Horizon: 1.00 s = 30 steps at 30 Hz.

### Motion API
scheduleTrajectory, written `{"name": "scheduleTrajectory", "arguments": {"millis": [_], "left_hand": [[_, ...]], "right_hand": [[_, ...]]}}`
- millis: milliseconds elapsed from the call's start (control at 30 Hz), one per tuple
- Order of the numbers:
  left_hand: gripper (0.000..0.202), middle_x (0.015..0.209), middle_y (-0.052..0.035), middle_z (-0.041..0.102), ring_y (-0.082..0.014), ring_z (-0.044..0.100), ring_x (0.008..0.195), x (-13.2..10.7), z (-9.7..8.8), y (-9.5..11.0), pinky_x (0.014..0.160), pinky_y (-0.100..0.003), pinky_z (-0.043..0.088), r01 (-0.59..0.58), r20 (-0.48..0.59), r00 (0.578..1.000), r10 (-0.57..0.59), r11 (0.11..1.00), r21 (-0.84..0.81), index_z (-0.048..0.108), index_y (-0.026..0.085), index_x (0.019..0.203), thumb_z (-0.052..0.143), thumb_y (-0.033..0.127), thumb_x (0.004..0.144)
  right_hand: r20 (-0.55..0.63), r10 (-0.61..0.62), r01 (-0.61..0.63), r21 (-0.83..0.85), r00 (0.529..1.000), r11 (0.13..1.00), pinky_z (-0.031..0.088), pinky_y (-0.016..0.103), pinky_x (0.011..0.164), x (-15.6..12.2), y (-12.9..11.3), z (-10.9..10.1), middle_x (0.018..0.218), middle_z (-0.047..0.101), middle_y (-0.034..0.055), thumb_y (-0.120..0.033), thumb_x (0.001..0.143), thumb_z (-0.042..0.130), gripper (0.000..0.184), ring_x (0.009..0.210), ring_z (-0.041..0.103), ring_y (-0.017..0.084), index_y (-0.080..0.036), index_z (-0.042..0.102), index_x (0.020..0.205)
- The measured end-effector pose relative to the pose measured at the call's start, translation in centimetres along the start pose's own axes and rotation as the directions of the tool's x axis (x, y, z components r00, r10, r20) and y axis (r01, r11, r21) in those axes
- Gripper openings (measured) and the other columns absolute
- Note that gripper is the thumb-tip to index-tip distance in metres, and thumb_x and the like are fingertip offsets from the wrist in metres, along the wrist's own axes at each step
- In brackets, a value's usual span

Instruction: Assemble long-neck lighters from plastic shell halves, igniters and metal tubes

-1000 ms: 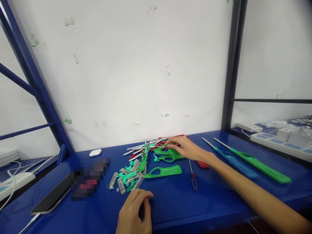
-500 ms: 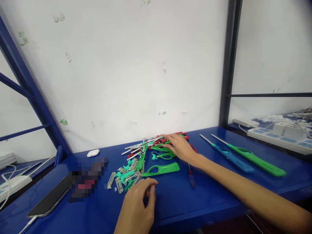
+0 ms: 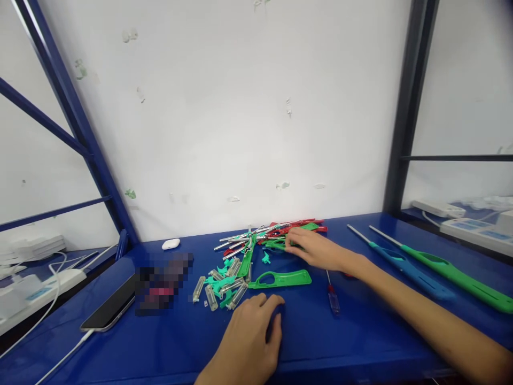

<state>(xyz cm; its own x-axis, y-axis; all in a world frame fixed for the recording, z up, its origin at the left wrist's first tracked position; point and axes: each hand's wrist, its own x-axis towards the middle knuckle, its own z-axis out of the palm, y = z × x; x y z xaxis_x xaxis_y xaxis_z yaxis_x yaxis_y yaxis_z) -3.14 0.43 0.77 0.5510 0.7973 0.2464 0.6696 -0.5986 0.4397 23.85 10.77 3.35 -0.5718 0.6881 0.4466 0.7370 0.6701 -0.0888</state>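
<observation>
My left hand (image 3: 252, 334) rests near the front of the blue table, its fingers loosely bent and the thumb apart, with nothing visible in it. My right hand (image 3: 315, 248) reaches into the parts pile, fingertips pinched on a green lighter casing half (image 3: 276, 245); the hand partly covers it. Beyond lie red casing pieces (image 3: 280, 230) and metal lighter tubes (image 3: 236, 245). Another green casing half (image 3: 288, 278) lies flat between my hands. Clear fuel tanks (image 3: 211, 297) and teal plastic bits (image 3: 222, 285) are scattered to its left. A screwdriver (image 3: 333, 300) lies below my right wrist.
Two whole long lighters, a blue one (image 3: 412, 270) and a green one (image 3: 460, 278), lie at the right. To the left are a phone (image 3: 112, 305) on a cable, a blurred dark item (image 3: 164, 286) and a white earbud case (image 3: 171, 244). A wall stands behind.
The view has turned left and shifted the scene rightward. My right hand has drawn its spread fingers together over the green parts. My left hand stays in nearly the same pose.
</observation>
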Motion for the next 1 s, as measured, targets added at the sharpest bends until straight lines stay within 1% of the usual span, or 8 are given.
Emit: {"name": "scheduleTrajectory", "arguments": {"millis": [200, 300, 467, 633, 767, 867, 933, 1000], "left_hand": [[0.033, 0.071, -0.0016, 0.063, -0.0196, 0.06, 0.061, 0.7, 0.3, -1.5, 0.063, -0.031, 0.047, 0.036, -0.167, 0.982, -0.084, 0.961, -0.276, 0.068, 0.017, 0.122, 0.044, 0.03, 0.104], [0.039, 0.078, -0.0006, 0.064, -0.0155, 0.057, 0.056, 0.9, 0.1, -1.9, 0.056, -0.027, 0.046, 0.047, -0.208, 0.966, -0.151, 0.898, -0.438, 0.057, 0.016, 0.135, 0.043, 0.036, 0.105], [0.049, 0.099, -0.0036, 0.066, -0.0113, 0.059, 0.058, 0.9, 0.3, -2.4, 0.063, -0.027, 0.051, 0.015, -0.26, 0.94, -0.22, 0.79, -0.613, 0.028, 0.019, 0.151, 0.035, 0.042, 0.109], [0.041, 0.092, -0.0015, 0.065, -0.0111, 0.055, 0.057, 1.2, 0.1, -2.2, 0.06, -0.026, 0.048, 0.0, -0.243, 0.946, -0.213, 0.752, -0.659, 0.038, 0.019, 0.138, 0.038, 0.047, 0.108], [0.036, 0.078, 0.0016, 0.061, -0.0102, 0.048, 0.051, 0.4, -0.8, -2.6, 0.051, -0.023, 0.038, 0.056, -0.212, 0.947, -0.241, 0.774, -0.631, 0.053, 0.02, 0.102, 0.042, 0.054, 0.105], [0.036, 0.061, 0.0046, 0.051, -0.0109, 0.042, 0.051, -1.4, -1.7, -3.6, 0.05, -0.022, 0.029, 0.127, -0.158, 0.953, -0.258, 0.816, -0.564, 0.059, 0.019, 0.08, 0.06, 0.051, 0.096], [0.034, 0.055, 0.0059, 0.045, -0.0111, 0.037, 0.051, -2.7, -2.0, -4.2, 0.05, -0.022, 0.024, 0.163, -0.134, 0.954, -0.267, 0.842, -0.514, 0.064, 0.018, 0.074, 0.066, 0.046, 0.093], [0.032, 0.059, 0.0043, 0.048, -0.0126, 0.04, 0.054, -3.7, -1.8, -4.7, 0.051, -0.023, 0.028, 0.158, -0.173, 0.955, -0.241, 0.907, -0.391, 0.068, 0.019, 0.077, 0.063, 0.044, 0.096]], "right_hand": [[-0.164, -0.057, 0.046, -0.072, 0.985, 0.996, 0.061, 0.037, 0.081, 0.2, -2.5, -0.5, 0.116, 0.072, 0.0083, -0.03, 0.108, 0.057, 0.02, 0.093, 0.072, 0.019, -0.017, 0.066, 0.12], [-0.177, -0.199, 0.167, -0.178, 0.964, 0.97, 0.055, 0.044, 0.093, 0.4, -4.1, 0.2, 0.13, 0.071, 0.016, -0.03, 0.111, 0.048, 0.023, 0.109, 0.07, 0.026, -0.018, 0.068, 0.111], [-0.189, -0.399, 0.326, -0.324, 0.898, 0.888, 0.049, 0.049, 0.099, 0.6, -5.6, 1.0, 0.129, 0.073, 0.0148, -0.028, 0.11, 0.049, 0.023, 0.109, 0.068, 0.027, -0.022, 0.07, 0.105], [-0.163, -0.514, 0.429, -0.376, 0.842, 0.822, 0.05, 0.04, 0.087, 0.2, -6.4, 0.4, 0.122, 0.077, 0.0116, -0.028, 0.108, 0.05, 0.025, 0.092, 0.069, 0.022, -0.022, 0.07, 0.094], [-0.105, -0.574, 0.511, -0.345, 0.812, 0.787, 0.049, 0.034, 0.069, -0.4, -8.3, 0.3, 0.111, 0.08, 0.0095, -0.032, 0.106, 0.051, 0.027, 0.076, 0.067, 0.018, -0.023, 0.069, 0.087], [-0.051, -0.579, 0.547, -0.271, 0.814, 0.792, 0.047, 0.032, 0.059, -1.1, -9.9, 0.9, 0.107, 0.08, 0.009, -0.034, 0.105, 0.051, 0.027, 0.07, 0.066, 0.016, -0.023, 0.068, 0.087], [-0.023, -0.575, 0.557, -0.216, 0.818, 0.802, 0.045, 0.031, 0.054, -1.3, -10.5, 1.5, 0.1, 0.079, 0.0068, -0.035, 0.103, 0.052, 0.026, 0.064, 0.064, 0.015, -0.022, 0.069, 0.087], [-0.004, -0.563, 0.554, -0.173, 0.826, 0.814, 0.042, 0.031, 0.052, -1.4, -10.7, 1.8, 0.093, 0.078, 0.0047, -0.036, 0.102, 0.052, 0.027, 0.058, 0.061, 0.014, -0.022, 0.068, 0.085]]}}
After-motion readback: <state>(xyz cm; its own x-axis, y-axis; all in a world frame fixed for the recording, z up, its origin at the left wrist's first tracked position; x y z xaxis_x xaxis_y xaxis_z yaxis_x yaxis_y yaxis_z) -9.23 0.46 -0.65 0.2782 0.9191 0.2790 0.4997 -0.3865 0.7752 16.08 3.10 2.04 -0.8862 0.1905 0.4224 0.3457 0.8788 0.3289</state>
